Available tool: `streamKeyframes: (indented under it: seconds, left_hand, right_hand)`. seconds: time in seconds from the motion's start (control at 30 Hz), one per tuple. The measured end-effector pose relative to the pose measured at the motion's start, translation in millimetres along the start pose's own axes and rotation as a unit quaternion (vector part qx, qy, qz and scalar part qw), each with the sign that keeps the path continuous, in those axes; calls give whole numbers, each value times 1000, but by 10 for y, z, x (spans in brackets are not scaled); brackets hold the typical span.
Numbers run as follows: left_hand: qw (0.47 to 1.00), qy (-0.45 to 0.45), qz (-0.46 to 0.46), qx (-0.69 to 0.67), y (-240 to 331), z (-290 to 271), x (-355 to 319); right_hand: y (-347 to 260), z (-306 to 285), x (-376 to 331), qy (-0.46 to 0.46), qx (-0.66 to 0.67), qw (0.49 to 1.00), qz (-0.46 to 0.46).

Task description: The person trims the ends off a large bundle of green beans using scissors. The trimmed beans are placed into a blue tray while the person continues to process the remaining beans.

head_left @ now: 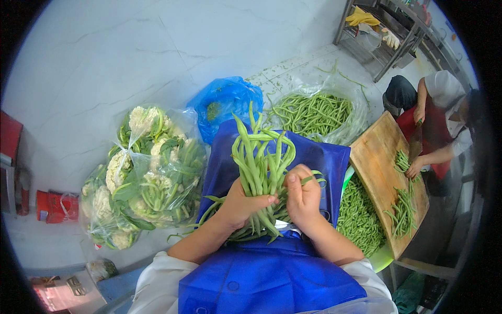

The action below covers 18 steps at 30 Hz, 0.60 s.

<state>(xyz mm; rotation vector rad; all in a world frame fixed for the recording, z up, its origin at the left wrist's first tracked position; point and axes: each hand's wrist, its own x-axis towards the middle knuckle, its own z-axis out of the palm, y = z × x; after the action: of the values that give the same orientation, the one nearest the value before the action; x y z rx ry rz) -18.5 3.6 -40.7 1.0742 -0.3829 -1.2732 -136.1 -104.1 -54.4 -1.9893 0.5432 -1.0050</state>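
Basically, going from 9 o'clock across: clear plastic bags of cauliflower (149,172) sit on the pale floor (104,57) at 9 o'clock of frame center, with red items (55,205) farther out toward the rim. A blue plastic bag (227,102) lies at 11 o'clock of the hands. Left hand (240,204) is clenched around the lower part of a bundle of green beans (260,162), thumb across the front; the bundle fans upward toward 12 o'clock, over the person's blue apron (272,272). Right hand (303,196) is just beside it at 3 o'clock, fingers curled, pinching a single green bean (314,178) at the top of the fist. A clear bag of whole green beans (314,112) sits at 1 o'clock of the hands. A green basin of cut bean pieces (361,217) is at 3 o'clock, partly under a wooden cutting board (379,167). More beans (402,206) lie on the board. At 2 o'clock a co-worker (444,120) in a red apron has one hand on the beans on the board. A metal rack (387,31) stands at 1 o'clock near the rim.
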Motion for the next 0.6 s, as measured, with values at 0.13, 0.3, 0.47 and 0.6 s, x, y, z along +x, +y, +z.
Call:
streamKeyframes:
  seconds: [0.13,0.3,0.47,0.6]
  left_hand:
    - [998,14,39,56,-41,18,17]
    - [994,6,70,79,6,105,15]
    - [993,23,88,70,71,41,-74]
    - [994,8,91,57,78,70,-96]
  right_hand:
    - [-176,-148,68,29,287,938,191]
    - [-117,-44,243,-38,51,997,35]
    - [-386,-153,358,16,72,996,-54]
    - [-391,-67,348,20,181,982,55]
